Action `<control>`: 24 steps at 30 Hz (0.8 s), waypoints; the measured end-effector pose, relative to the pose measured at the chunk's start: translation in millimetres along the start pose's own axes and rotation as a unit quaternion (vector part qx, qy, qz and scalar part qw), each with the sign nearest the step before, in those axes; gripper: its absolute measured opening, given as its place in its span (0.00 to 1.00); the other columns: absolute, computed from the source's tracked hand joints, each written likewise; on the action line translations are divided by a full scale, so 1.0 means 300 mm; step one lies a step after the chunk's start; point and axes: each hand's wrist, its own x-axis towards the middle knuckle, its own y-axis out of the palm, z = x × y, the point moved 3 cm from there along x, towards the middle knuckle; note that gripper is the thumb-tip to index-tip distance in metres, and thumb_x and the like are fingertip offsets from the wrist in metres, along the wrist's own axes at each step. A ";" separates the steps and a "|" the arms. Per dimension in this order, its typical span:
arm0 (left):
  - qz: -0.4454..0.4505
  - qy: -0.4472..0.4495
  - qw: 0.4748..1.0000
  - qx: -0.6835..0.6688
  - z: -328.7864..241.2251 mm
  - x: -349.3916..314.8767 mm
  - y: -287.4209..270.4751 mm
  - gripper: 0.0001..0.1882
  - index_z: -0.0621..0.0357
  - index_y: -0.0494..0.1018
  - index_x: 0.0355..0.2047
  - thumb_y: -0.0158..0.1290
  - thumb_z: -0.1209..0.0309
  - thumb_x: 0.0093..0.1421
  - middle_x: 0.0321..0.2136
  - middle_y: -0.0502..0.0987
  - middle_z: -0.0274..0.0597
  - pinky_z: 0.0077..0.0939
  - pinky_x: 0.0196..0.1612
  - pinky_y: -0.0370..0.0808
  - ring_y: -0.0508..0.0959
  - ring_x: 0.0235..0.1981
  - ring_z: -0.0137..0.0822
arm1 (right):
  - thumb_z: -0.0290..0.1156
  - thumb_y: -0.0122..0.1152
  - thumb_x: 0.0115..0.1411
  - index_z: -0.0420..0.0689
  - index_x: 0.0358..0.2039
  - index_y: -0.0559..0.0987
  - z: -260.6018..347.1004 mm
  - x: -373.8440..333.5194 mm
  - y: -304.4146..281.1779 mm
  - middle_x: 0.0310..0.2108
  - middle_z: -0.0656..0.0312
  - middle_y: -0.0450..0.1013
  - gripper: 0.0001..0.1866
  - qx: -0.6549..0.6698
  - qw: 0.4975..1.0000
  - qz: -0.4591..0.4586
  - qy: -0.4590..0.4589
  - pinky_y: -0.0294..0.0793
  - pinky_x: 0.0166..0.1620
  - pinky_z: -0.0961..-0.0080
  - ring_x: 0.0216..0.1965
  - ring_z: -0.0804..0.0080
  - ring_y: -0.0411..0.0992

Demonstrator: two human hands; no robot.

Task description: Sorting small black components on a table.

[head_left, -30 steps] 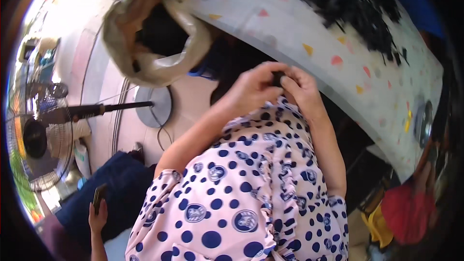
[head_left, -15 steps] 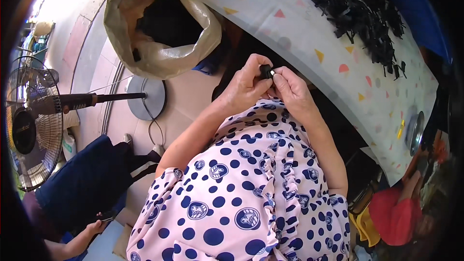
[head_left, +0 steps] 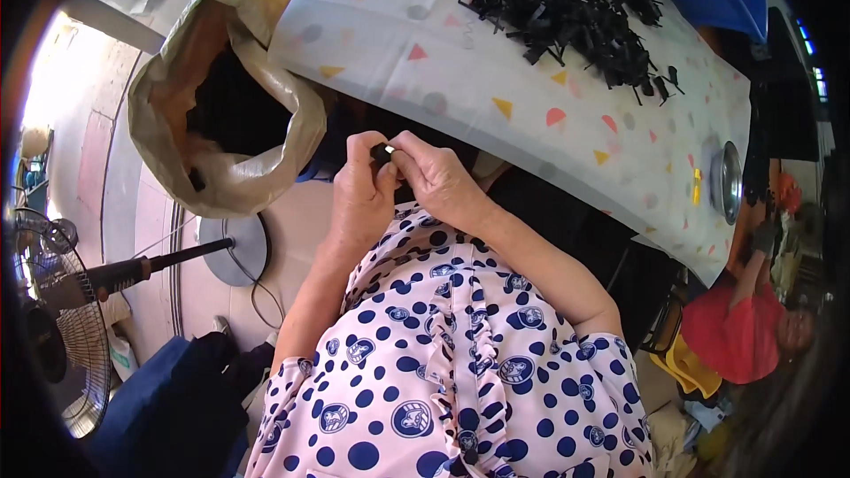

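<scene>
On my feed the left hand (head_left: pixel 361 196) pinches a small black piece (head_left: pixel 381 155) in front of the dotted shirt (head_left: pixel 443 336), and the right hand (head_left: pixel 438 181) grips at its pale tip (head_left: pixel 390 149); I can't tell what that tip is. I'd want the left pinch firm and still, the right doing the fine work, fingertips clear of the join. Beyond, an open sack (head_left: pixel 221 199) sits beside the table (head_left: pixel 381 44), where black strips (head_left: pixel 567 22) lie heaped.
</scene>
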 end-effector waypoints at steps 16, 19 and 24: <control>-0.215 0.088 0.887 0.398 -0.046 0.267 -0.519 0.21 0.56 0.65 0.50 0.53 0.76 0.56 0.37 0.75 0.52 0.40 0.46 0.71 0.75 0.41 0.49 | 0.41 0.58 0.58 0.44 0.30 0.74 -0.139 0.080 -0.673 0.20 0.52 0.73 0.13 -0.474 0.818 -0.326 0.000 0.69 0.27 0.57 0.25 0.49 0.73; -0.229 0.216 0.880 0.355 -0.126 0.197 -0.422 0.22 0.59 0.66 0.48 0.54 0.79 0.52 0.45 0.70 0.52 0.38 0.51 0.68 0.70 0.48 0.52 | 0.40 0.55 0.59 0.43 0.29 0.75 -0.198 0.094 -0.685 0.22 0.49 0.73 0.12 -0.512 0.794 -0.326 0.015 0.69 0.28 0.56 0.26 0.46 0.73; -0.061 0.248 0.937 0.239 -0.076 0.075 -0.013 0.11 0.54 0.73 0.36 0.52 0.78 0.51 0.31 0.76 0.42 0.36 0.35 0.76 0.77 0.33 0.45 | 0.39 0.55 0.61 0.39 0.29 0.74 -0.282 0.038 -0.748 0.21 0.45 0.70 0.14 -0.355 0.865 -0.355 -0.009 0.67 0.28 0.62 0.22 0.53 0.69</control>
